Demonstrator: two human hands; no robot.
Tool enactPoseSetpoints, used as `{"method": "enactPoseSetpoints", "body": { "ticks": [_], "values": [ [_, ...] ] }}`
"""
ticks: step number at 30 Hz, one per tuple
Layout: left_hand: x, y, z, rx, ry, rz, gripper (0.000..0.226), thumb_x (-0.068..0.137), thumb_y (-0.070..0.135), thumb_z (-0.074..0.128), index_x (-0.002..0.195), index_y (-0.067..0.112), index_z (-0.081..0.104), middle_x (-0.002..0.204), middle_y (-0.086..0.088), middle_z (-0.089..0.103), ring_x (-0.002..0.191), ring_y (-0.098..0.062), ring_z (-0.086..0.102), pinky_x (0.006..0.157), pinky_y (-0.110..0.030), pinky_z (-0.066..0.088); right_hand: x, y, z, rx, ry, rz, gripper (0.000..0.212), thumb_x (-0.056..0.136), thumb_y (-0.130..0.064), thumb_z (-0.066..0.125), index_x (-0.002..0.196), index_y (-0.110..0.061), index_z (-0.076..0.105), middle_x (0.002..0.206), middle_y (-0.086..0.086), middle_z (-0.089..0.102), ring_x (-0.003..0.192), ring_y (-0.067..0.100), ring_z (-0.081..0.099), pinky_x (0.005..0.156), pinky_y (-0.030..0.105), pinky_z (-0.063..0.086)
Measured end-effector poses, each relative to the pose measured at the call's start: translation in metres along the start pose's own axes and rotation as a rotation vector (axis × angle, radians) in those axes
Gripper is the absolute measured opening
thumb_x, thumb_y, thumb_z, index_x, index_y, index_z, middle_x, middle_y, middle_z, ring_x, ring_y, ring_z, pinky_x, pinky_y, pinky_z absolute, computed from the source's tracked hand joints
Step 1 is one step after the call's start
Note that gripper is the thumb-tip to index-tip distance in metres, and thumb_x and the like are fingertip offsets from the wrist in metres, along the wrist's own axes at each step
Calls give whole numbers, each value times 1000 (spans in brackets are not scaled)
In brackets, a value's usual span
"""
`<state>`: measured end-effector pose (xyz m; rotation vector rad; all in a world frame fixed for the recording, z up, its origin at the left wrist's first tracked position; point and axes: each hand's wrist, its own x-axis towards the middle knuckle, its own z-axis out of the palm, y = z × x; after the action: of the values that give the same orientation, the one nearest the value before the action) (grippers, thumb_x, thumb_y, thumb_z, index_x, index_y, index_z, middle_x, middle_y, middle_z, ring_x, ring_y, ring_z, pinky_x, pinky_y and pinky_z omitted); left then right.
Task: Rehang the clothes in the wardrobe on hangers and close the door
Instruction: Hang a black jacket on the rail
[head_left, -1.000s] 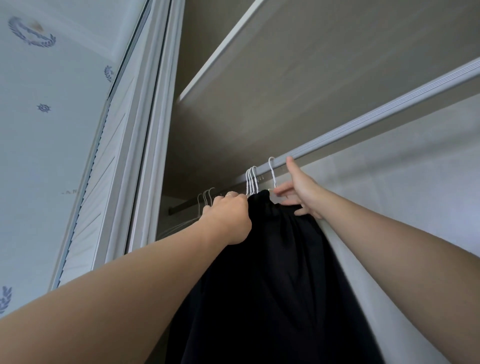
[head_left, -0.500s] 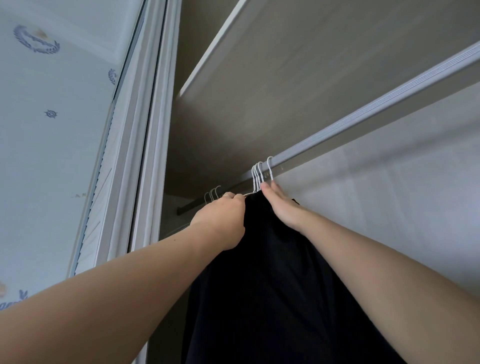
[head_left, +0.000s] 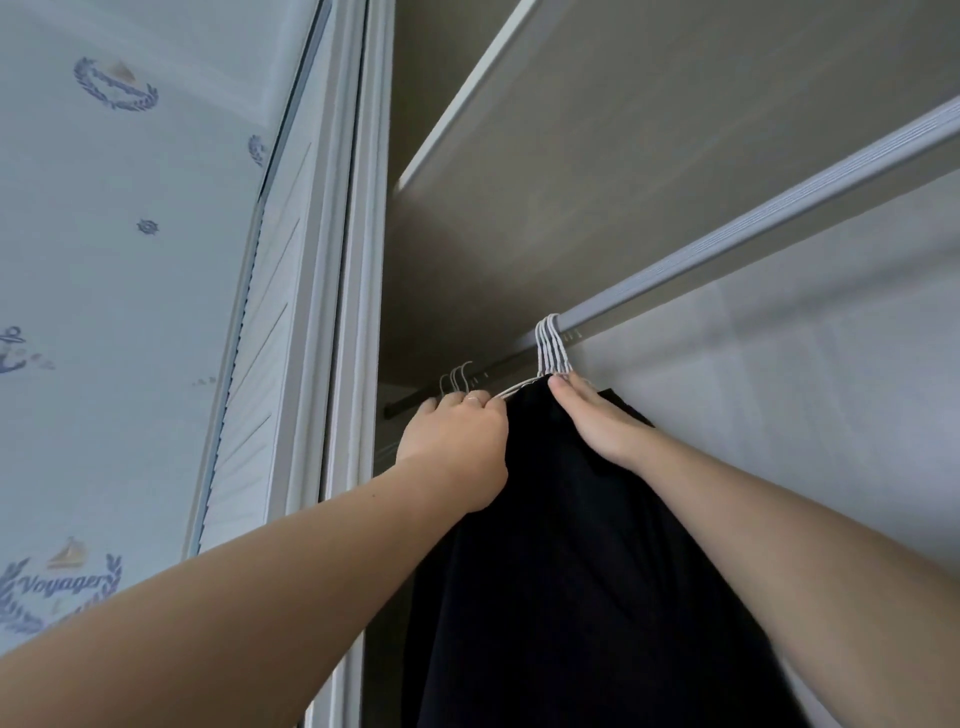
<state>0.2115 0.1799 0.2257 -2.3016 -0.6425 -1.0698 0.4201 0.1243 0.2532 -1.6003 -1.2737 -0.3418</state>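
Note:
A black garment (head_left: 571, 571) hangs from white hangers (head_left: 553, 345) whose hooks sit bunched on the grey wardrobe rail (head_left: 727, 244). My left hand (head_left: 457, 441) is closed around the garment's top left edge and the hanger's white arm. My right hand (head_left: 597, 415) lies on the garment's top just under the bunched hooks, fingers pressed on the cloth. A few more white hooks (head_left: 457, 376) hang further left on the rail, past my left hand. The hanger bodies are hidden by the garment.
A white louvred wardrobe door (head_left: 260, 364) stands open at the left, beside its white frame (head_left: 358, 312). A shelf (head_left: 597, 130) runs above the rail. The wardrobe's pale back wall (head_left: 805, 389) is to the right. Nautical wallpaper (head_left: 104, 260) covers the far left.
My right hand has let go of the hanger hook and dropped onto the garment's top. The separate hook now sits bunched with the others on the rail. The view has shifted slightly.

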Motion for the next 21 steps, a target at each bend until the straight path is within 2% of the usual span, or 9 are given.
{"method": "enactPoseSetpoints", "body": {
  "ticks": [3,5,8,11,15,19,21],
  "values": [
    [-20,-6,-7,118,48,12,56,99,28,48,152,15,34,159,-8,33,152,-30,13,122,-52,1,-28,-5,-4,-107,34,-31,75,89,-73,32,155,-42,15,162,-11,21,149,15,19,122,44,16],
    [-40,-12,-12,166,109,35,58,100,35,46,153,16,33,162,-9,27,154,-32,2,119,-53,-10,-50,-14,-4,-198,64,-98,73,92,-68,36,156,-38,15,162,-11,22,149,16,20,121,48,18],
    [-82,-27,-19,221,208,77,62,100,48,39,154,18,32,165,-9,19,153,-32,-9,116,-53,-19,-88,-33,7,-369,86,-138,75,92,-66,38,156,-38,10,164,-14,9,151,13,8,120,55,13],
    [-135,-51,-28,253,245,78,66,99,55,30,155,20,31,166,-8,16,153,-33,-12,119,-55,-17,-133,-56,28,-483,85,-145,75,92,-69,35,155,-43,4,164,-17,-2,151,10,-5,120,56,2],
    [-225,-93,-41,201,170,-37,72,98,63,11,159,25,18,167,-6,7,152,-33,-17,121,-59,-7,-202,-93,70,-510,58,-248,77,87,-74,24,153,-45,-3,163,-19,-9,149,8,-15,119,55,-6],
    [-337,-140,-58,143,61,-59,75,99,64,19,159,19,22,167,-8,12,153,-35,-7,121,-59,-1,-281,-135,125,-502,-41,-390,80,85,-76,18,153,-45,-12,162,-17,-17,147,7,-23,118,54,-12],
    [-396,-164,-71,120,7,-99,77,99,66,18,159,19,19,167,-7,10,153,-33,-9,121,-56,-5,-318,-161,157,-470,-105,-428,79,87,-76,17,151,-45,-17,161,-17,-22,146,6,-27,118,53,-14]
  ]
}}
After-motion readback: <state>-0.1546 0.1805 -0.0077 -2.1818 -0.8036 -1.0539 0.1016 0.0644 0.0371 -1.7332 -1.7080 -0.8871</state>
